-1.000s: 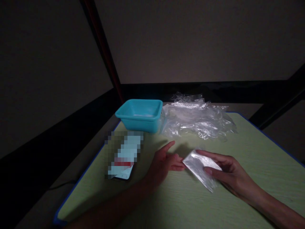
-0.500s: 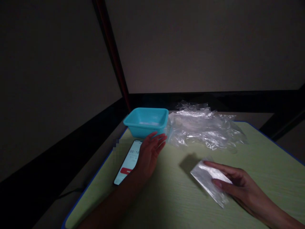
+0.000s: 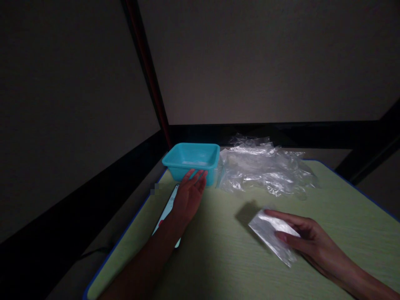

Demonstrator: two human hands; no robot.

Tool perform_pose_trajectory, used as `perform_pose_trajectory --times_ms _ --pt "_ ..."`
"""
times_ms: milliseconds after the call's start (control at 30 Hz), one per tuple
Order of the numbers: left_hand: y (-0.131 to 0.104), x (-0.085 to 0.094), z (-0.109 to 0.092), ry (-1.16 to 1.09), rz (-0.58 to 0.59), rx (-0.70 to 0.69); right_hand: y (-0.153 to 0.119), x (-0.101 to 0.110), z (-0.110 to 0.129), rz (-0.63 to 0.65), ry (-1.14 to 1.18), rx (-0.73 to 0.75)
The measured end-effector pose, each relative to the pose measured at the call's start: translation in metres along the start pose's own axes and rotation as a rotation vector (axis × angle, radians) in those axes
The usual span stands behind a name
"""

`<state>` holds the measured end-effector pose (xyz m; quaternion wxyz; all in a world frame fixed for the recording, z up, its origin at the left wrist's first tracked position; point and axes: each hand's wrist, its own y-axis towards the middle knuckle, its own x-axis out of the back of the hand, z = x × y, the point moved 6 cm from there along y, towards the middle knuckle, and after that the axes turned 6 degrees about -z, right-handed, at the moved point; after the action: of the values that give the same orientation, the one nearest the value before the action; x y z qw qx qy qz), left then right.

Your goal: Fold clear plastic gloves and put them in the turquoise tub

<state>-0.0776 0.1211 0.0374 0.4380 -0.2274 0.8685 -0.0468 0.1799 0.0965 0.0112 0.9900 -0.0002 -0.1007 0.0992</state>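
Observation:
My right hand [image 3: 304,239] pinches a folded clear plastic bag [image 3: 271,235] between thumb and fingers, just above the table at the right. My left hand [image 3: 190,193] is open, fingers apart, in front of a turquoise plastic basin [image 3: 192,166]; whether the fingertips touch its wall I cannot tell. Beneath my left wrist and forearm lies a phone [image 3: 168,208] with a lit screen, partly covered by the arm. Behind the held bag, a heap of crumpled clear plastic bags [image 3: 265,168] spreads beside the basin.
The pale green table [image 3: 225,254] has a blue edge. A dark wall panel [image 3: 265,62] rises behind it, with a reddish post [image 3: 150,75] at the left corner. A dark cable [image 3: 93,252] hangs past the table's left side.
My left hand has shifted left, toward the front of the basin, and covers more of the phone. My right hand keeps the folded bag almost in the same place.

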Motion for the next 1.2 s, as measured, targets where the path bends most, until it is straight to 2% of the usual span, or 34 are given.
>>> perform_pose_trajectory --times_ms 233,733,1200 --pt "-0.002 -0.004 -0.002 -0.029 0.051 0.019 0.0 -0.003 0.0 -0.005 0.082 -0.047" --pt "0.001 -0.005 0.011 -0.051 0.149 0.036 0.002 -0.002 -0.002 -0.009 0.03 -0.033" --pt "0.0 0.0 0.017 -0.013 0.12 -0.018 0.0 -0.002 0.001 -0.02 0.012 -0.039"
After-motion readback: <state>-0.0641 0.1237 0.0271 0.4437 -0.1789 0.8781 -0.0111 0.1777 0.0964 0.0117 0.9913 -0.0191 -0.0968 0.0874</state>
